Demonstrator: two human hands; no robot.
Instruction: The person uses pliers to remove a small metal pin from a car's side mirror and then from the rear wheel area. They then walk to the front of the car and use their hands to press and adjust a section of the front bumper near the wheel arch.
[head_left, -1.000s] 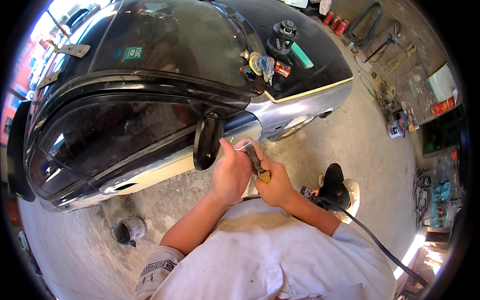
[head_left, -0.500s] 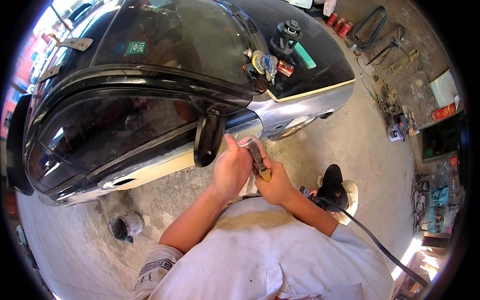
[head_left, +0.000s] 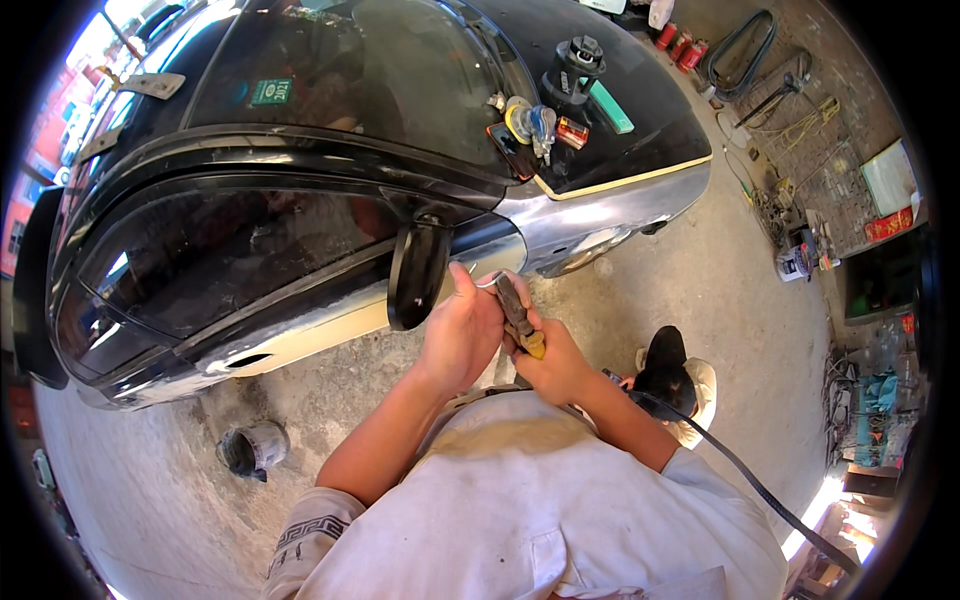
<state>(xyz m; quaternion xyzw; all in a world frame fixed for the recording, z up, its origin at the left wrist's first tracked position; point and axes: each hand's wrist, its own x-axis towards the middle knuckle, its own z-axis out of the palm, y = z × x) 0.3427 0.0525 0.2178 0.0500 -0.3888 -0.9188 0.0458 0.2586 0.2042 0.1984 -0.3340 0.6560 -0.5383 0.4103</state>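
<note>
In front of my waist, my right hand [head_left: 556, 362] is closed around worn pliers [head_left: 512, 301] with a yellow handle end. Their jaws meet a thin, bent silvery wire [head_left: 487, 283]. My left hand [head_left: 460, 335] is closed about the wire, thumb pointing up and fingers curled behind the plier head. One wire end sticks up beside the thumb. Part of the left fingers is hidden by the pliers. Just beyond my hands is the black side mirror [head_left: 420, 272] of a car.
The black car [head_left: 250, 235] with bare-metal and cream patches fills the far left. On its bonnet are a black canister-like device [head_left: 574, 72], a sander [head_left: 530, 125], a phone [head_left: 510, 152] and a green block [head_left: 608, 107]. A person [head_left: 668, 385] crouches at right; a bucket [head_left: 268, 445] stands left.
The pliers have turned slightly, and both hands have shifted a little. The grip on the pliers and wire looks the same.
</note>
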